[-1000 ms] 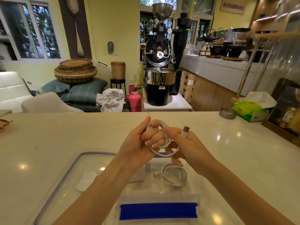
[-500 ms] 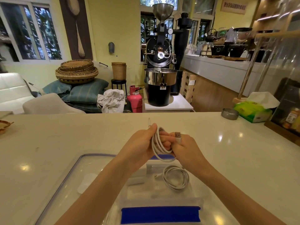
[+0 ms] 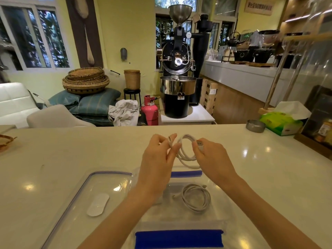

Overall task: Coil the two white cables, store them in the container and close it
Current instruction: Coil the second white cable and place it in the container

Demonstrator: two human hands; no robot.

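A coiled white cable hangs between my two hands above the counter. My left hand pinches one end of it between thumb and fingers. My right hand grips the coil's right side, with the USB plug sticking up at my thumb. Below them stands a clear container with blue clips at its near and far edges. A second white cable lies coiled inside it. The clear lid rests flat on the counter to the container's left.
The pale counter runs wide on both sides. A metal ashtray and a green tissue box sit at the far right. A woven tray pokes in at the left edge. Behind the counter stands a coffee roaster.
My hands have drawn slightly apart and the coil has opened wider between them. My left hand shifted from wrapping the loops to pinching one cable end.
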